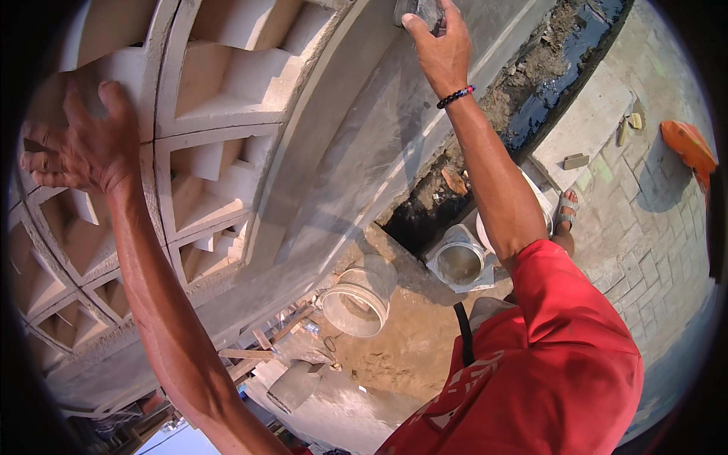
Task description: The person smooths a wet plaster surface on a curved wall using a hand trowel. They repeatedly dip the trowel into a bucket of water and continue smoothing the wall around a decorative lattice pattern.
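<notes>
My left hand (91, 140) rests with its fingers spread and bent against a pale wall of openwork vent blocks (227, 83) on the left. No loose thing shows in it. At the top, my right hand (444, 53) is closed on a dark grey rectangular block (410, 10), partly cut off by the picture's edge; its exact kind is unclear. The grey block is at the smooth grey plastered wall face (341, 144) beside the vent blocks. A dark beaded bracelet (456, 96) circles my right wrist.
Below stand a pale bucket (375, 274) and another bucket (459, 236) with grey contents. An open drain with dark water (561, 80) runs along the wall. A concrete slab (588, 125) lies beside it on paving. My sandalled foot (566, 214) and an orange object (686, 148) are at right.
</notes>
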A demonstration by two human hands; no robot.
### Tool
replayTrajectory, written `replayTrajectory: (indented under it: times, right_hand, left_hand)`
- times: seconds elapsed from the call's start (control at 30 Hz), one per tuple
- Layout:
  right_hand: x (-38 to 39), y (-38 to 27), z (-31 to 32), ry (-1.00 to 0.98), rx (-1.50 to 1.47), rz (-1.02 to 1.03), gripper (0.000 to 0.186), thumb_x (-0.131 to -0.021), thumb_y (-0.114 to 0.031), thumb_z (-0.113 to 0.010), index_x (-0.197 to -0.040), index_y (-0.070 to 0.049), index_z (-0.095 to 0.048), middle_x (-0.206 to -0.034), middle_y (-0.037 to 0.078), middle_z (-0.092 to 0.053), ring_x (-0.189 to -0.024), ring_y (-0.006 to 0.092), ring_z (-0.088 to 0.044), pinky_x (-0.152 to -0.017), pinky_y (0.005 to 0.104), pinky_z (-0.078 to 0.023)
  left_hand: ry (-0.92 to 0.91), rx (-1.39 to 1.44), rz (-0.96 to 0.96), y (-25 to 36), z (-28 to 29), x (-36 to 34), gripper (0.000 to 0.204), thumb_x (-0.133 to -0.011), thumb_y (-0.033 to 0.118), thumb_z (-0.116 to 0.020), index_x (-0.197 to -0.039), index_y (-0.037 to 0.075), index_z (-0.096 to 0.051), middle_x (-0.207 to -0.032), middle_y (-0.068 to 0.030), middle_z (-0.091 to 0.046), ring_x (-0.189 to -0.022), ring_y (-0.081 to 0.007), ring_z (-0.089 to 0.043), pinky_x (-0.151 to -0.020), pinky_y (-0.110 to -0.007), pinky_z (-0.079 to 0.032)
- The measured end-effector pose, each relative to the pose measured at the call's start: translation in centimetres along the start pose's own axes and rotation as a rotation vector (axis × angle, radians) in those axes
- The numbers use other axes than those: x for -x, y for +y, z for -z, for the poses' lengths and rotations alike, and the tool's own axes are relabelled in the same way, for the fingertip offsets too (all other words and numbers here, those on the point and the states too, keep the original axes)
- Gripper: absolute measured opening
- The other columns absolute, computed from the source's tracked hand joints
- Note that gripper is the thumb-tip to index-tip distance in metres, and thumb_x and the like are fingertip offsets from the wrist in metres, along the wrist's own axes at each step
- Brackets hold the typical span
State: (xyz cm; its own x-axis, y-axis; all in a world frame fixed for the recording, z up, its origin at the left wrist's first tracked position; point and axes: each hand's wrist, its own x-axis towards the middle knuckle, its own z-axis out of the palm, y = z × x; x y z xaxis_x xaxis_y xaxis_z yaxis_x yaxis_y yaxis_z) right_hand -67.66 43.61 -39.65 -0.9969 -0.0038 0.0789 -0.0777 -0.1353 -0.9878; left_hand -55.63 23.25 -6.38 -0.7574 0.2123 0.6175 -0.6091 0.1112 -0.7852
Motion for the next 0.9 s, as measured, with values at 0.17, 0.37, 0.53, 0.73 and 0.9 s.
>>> replayTrajectory:
  times: [0.17,0.37,0.53,0.73,0.9]
  right_hand:
    - [10.5,-0.4,-3.1,-0.155,-0.003,-0.064,0.068,-0.073,-0.024,-0.069,-0.133,-0.005,-0.044,-0.110,0.021,-0.049,-0.100,0.0334,-0.052,-0.088,0.0396,-0.043]
    - [4.5,1.9,1.2,-0.051,-0.077,-0.149,0.061,-0.074,-0.028,-0.070,-0.126,-0.003,-0.050,-0.112,0.019,-0.051,-0.101,0.0310,-0.052,-0.088,0.0395,-0.043]
    - [-2.2,-0.8,-0.1,0.022,-0.035,0.127,0.056,-0.086,-0.029,-0.058,-0.129,0.005,-0.045,-0.126,0.022,-0.054,-0.113,0.0270,-0.054,-0.093,0.0356,-0.041]
    - [13.5,0.1,-3.6,-0.233,0.010,-0.195,0.068,-0.074,-0.030,-0.068,-0.132,-0.003,-0.043,-0.114,0.021,-0.047,-0.105,0.0335,-0.050,-0.092,0.0408,-0.040]
    - [16.5,0.9,0.0,-0.662,-0.378,-0.641,0.063,-0.079,-0.027,-0.062,-0.134,-0.001,-0.043,-0.096,0.011,-0.060,-0.080,0.0243,-0.059,-0.069,0.0300,-0.047]
  left_hand:
    - [0.027,-0.001,-0.013,-0.2,-0.1,-0.6,0.047,-0.077,0.055,-0.053,-0.115,0.031,-0.064,-0.142,-0.0248,-0.029,-0.128,-0.0551,-0.017,-0.103,-0.063,-0.010]
    - [0.032,0.087,0.005,1.7,-0.6,0.6,0.047,-0.076,0.054,-0.053,-0.115,0.030,-0.064,-0.140,-0.0236,-0.032,-0.127,-0.0533,-0.018,-0.101,-0.063,-0.010]
    - [-0.026,-0.189,-0.035,-0.1,1.6,0.1,0.052,-0.077,0.057,-0.050,-0.121,0.030,-0.060,-0.143,-0.0243,-0.028,-0.129,-0.0537,-0.015,-0.104,-0.062,-0.005]
    - [-0.074,-0.305,-0.022,2.4,1.0,0.2,0.058,-0.079,0.061,-0.047,-0.127,0.030,-0.055,-0.146,-0.0252,-0.024,-0.132,-0.0542,-0.010,-0.106,-0.060,0.000]
    - [-0.058,-0.212,-0.016,1.6,1.1,-0.1,0.057,-0.078,0.062,-0.047,-0.126,0.031,-0.056,-0.145,-0.0247,-0.025,-0.132,-0.0549,-0.011,-0.106,-0.061,-0.001]
